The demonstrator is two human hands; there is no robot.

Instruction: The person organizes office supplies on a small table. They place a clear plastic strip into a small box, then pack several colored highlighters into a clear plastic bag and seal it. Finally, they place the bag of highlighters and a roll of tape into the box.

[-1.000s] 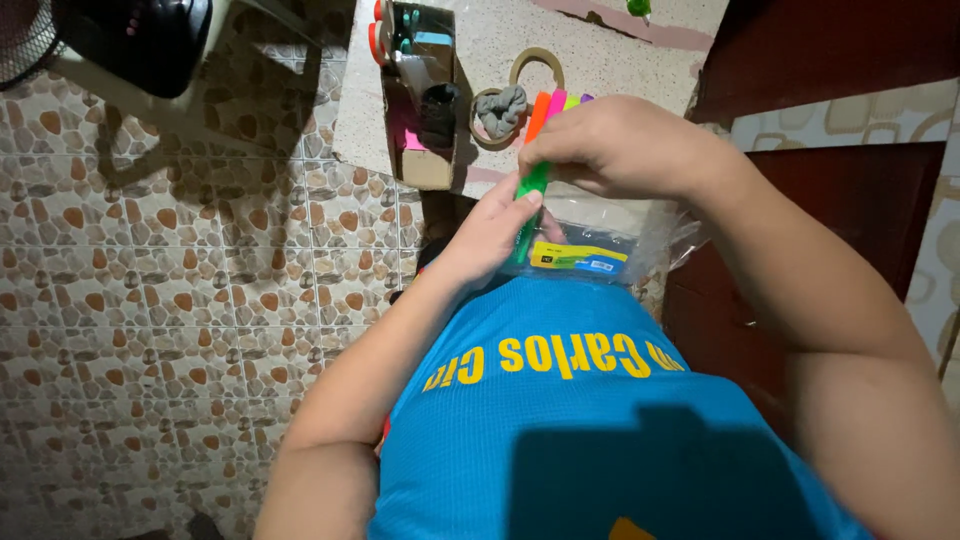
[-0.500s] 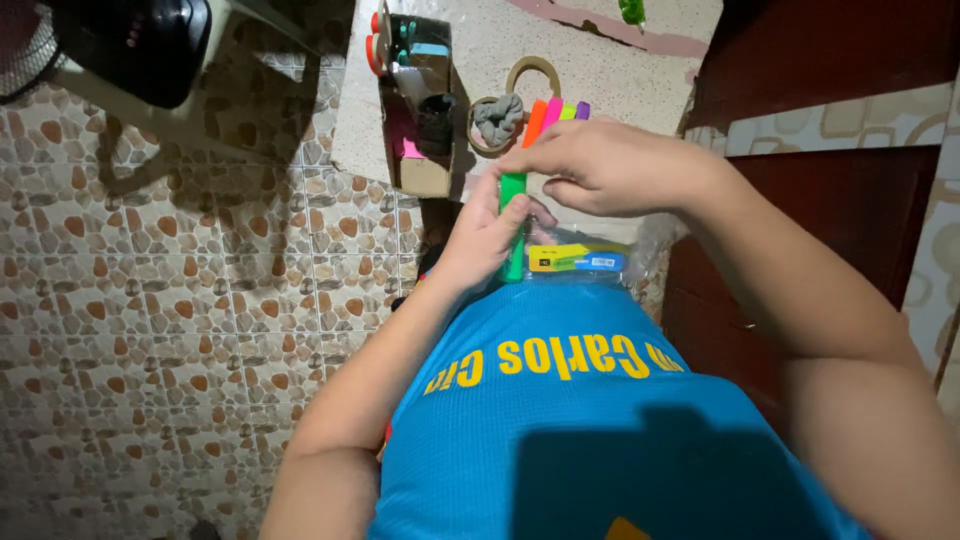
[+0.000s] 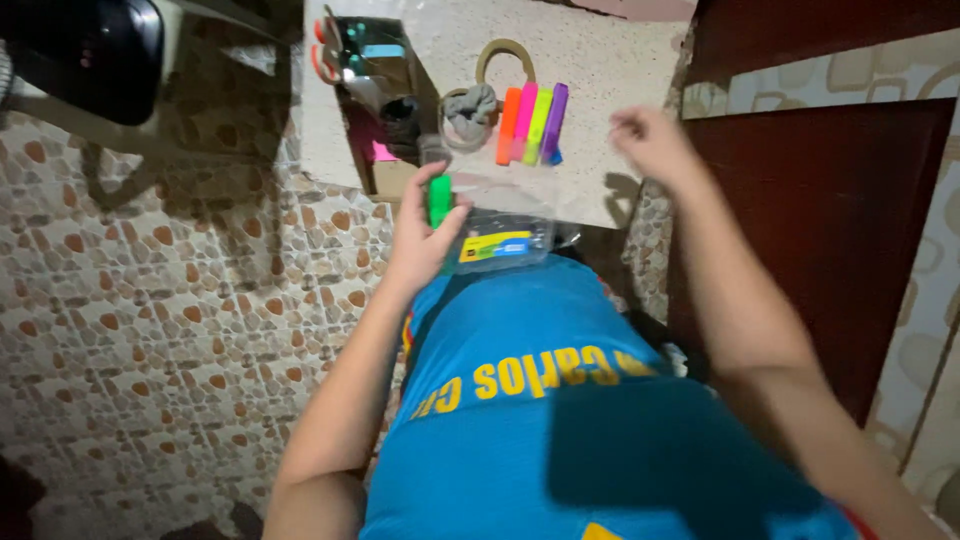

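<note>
Head view, only one: left hand (image 3: 420,235) closed around green highlighter (image 3: 439,199), held upright just off the near edge of speckled tabletop (image 3: 600,70), thumb side touching clear plastic pouch (image 3: 500,235) with yellow-blue card inside. Pouch just right of that hand, hanging over table edge against blue shirt (image 3: 540,400). Right hand (image 3: 650,140) blurred, loosely curled, holding nothing visible, hovering at far right edge of tabletop. Left of right hand, near: row of four highlighters (image 3: 530,125), orange, pink, yellow-green, purple, lying side by side touching. Beyond left hand: grey scrunchie (image 3: 470,105), tape ring (image 3: 505,60), open cardboard box (image 3: 385,110) of small items. Judged step: taking highlighters out of pouch and lining them up, green one last in hand. Next move likely calls for laying green beside the row, ends aligned, without knocking the others.
</note>
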